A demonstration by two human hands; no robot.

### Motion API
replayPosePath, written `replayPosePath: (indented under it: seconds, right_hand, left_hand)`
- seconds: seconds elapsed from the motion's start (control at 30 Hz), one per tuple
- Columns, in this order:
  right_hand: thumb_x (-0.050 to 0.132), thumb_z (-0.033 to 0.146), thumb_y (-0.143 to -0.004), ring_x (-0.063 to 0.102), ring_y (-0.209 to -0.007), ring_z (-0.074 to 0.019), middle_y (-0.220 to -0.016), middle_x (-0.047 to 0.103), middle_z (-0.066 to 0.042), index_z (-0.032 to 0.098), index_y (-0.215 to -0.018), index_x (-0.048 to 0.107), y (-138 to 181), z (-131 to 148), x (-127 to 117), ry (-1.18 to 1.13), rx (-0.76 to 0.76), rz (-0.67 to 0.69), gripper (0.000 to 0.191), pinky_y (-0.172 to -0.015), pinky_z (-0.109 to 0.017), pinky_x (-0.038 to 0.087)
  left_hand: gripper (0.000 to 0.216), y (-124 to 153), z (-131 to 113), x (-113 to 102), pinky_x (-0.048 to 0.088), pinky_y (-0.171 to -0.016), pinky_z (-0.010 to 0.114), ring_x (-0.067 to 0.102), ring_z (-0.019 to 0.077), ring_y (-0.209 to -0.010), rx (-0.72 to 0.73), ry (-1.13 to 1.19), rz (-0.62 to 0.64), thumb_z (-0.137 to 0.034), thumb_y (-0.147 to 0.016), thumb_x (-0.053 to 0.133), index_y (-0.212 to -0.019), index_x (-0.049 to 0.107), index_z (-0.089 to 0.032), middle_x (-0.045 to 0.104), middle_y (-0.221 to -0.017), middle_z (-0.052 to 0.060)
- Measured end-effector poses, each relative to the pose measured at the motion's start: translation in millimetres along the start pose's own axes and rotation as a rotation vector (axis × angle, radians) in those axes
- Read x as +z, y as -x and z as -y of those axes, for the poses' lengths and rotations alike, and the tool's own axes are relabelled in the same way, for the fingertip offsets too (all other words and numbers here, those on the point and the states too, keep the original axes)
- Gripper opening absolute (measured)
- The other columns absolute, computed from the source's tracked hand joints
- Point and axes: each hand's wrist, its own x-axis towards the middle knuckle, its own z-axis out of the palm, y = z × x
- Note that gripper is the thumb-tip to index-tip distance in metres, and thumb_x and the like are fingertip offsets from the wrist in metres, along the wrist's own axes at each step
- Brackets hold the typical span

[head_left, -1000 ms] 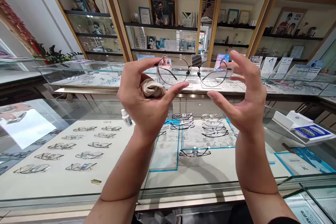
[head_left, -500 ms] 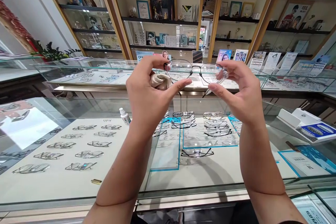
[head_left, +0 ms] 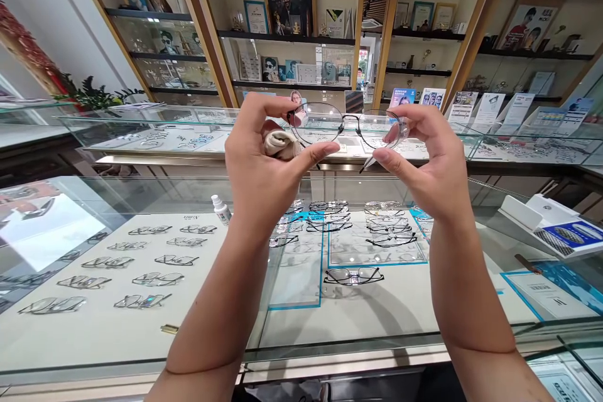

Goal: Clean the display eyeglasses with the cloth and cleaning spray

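Observation:
A pair of thin dark-rimmed eyeglasses (head_left: 349,124) is held up at the centre, above the glass counter. My left hand (head_left: 264,157) is closed on the left end of the frame, index finger above and thumb below. A rolled pale cloth (head_left: 279,144) is tucked inside that same palm. At the other end, my right hand (head_left: 431,157) pinches the frame near the hinge, thumb below the right lens. A small clear or white piece, partly hidden, shows by the right thumb. The temples point downward and away, mostly hidden behind the hands.
Rows of eyeglasses (head_left: 157,279) lie inside the glass display case (head_left: 282,352) below my arms. A white spray bottle (head_left: 220,210) stands left of my left forearm. At right sits a white and blue box (head_left: 560,226). Behind are another glass counter (head_left: 188,160) and shelves.
The eyeglasses have shifted slightly left and tilted a little, the left end rising with my left hand. Both hands keep their hold, and the view has moved only slightly.

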Motion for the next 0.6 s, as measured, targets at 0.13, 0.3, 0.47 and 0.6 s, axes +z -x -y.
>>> replayPosePath:
  seconds: [0.13,0.3,0.47,0.6]
  right_hand:
    - [0.077,0.06,-0.097,0.074,-0.103,-0.0263,-0.119,0.072,-0.004,0.036,-0.135,0.068,0.0,1.8,-1.4,0.008,-0.023,-0.031,0.045,-0.106,-0.052,0.062]
    - [0.075,0.061,-0.098,0.074,-0.105,-0.0262,-0.124,0.073,-0.004,0.034,-0.134,0.069,-0.6,2.9,-6.0,0.014,-0.028,-0.037,0.045,-0.108,-0.052,0.061]
    - [0.077,0.057,-0.097,0.073,-0.105,-0.0273,-0.125,0.074,-0.005,0.035,-0.133,0.069,-0.4,6.0,-8.0,0.039,-0.014,-0.022,0.043,-0.107,-0.053,0.06]
    - [0.076,0.056,-0.098,0.073,-0.112,-0.0309,-0.125,0.074,-0.005,0.04,-0.135,0.068,0.4,7.7,-9.4,0.08,-0.01,-0.009,0.041,-0.108,-0.055,0.06]
  left_hand:
    - [0.062,-1.1,0.2,-1.9,0.067,-0.079,0.043,0.075,0.0265,-0.1,-0.006,0.014,0.011,-0.076,-0.074,0.09,-0.112,0.07,-0.031,0.074,-0.115,0.004]
    - [0.057,-3.0,5.1,-6.3,0.065,-0.073,0.043,0.076,0.028,-0.102,0.028,0.012,0.054,-0.073,-0.077,0.089,-0.112,0.073,-0.03,0.075,-0.109,0.005]
    - [0.057,-2.7,8.2,-4.5,0.066,-0.081,0.047,0.075,0.0283,-0.102,0.064,0.014,0.043,-0.072,-0.078,0.089,-0.115,0.074,-0.031,0.078,-0.112,0.004]
    - [0.057,-0.8,3.8,-1.6,0.066,-0.083,0.044,0.074,0.0285,-0.106,-0.002,-0.008,0.047,-0.072,-0.078,0.09,-0.115,0.074,-0.031,0.078,-0.112,0.004]
